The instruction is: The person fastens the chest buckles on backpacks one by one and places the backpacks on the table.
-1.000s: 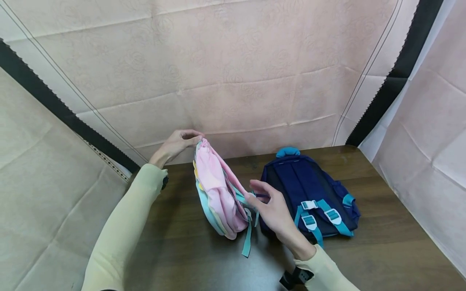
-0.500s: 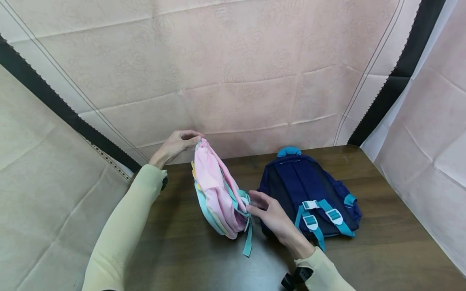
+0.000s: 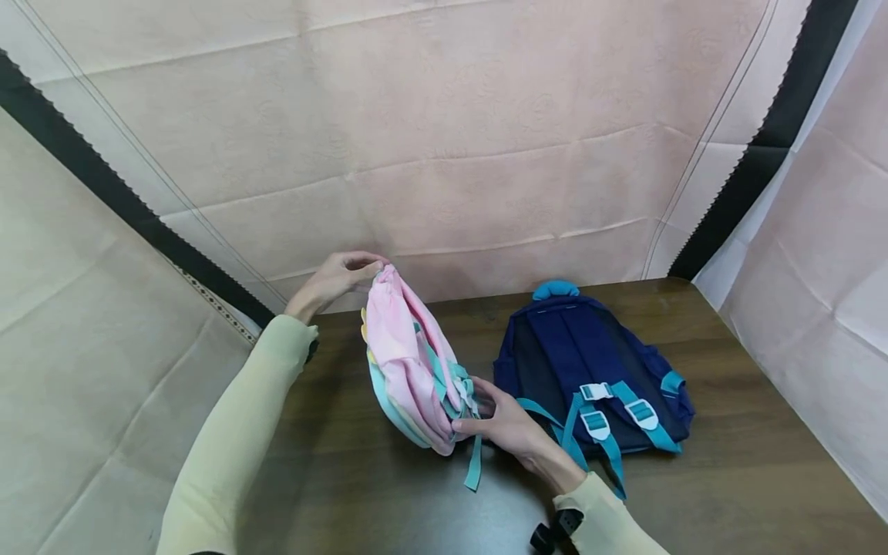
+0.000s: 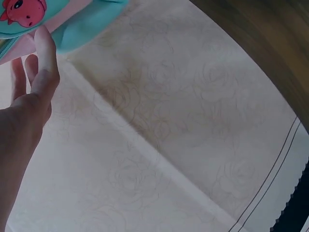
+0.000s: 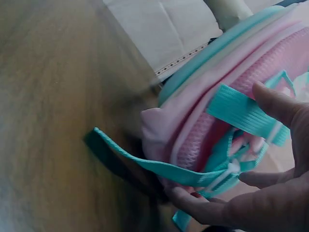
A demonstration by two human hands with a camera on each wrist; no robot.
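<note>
A small pink and teal backpack (image 3: 402,358) stands tilted on the table, its top pinched by my left hand (image 3: 338,279). In the left wrist view, the fingers (image 4: 46,63) of that hand meet the pink and teal edge beside a red cartoon figure. My right hand (image 3: 509,428) reaches to the lower back of the pink backpack, where its fingers lie spread against the teal straps. Close up in the right wrist view, a wide teal strap (image 5: 246,113) and a buckled strap (image 5: 178,171) run between the spread fingers.
A navy backpack (image 3: 565,347) with blue straps and white buckles lies just right of my right hand. The brown wooden table (image 3: 749,462) bears both bags. Pale cloth walls (image 3: 486,154) rise behind and at both sides.
My right hand has shifted left and down along the pink backpack's straps, its fingers spreading. The pink backpack has turned slightly, showing more of its strapped back. My left hand keeps its place.
</note>
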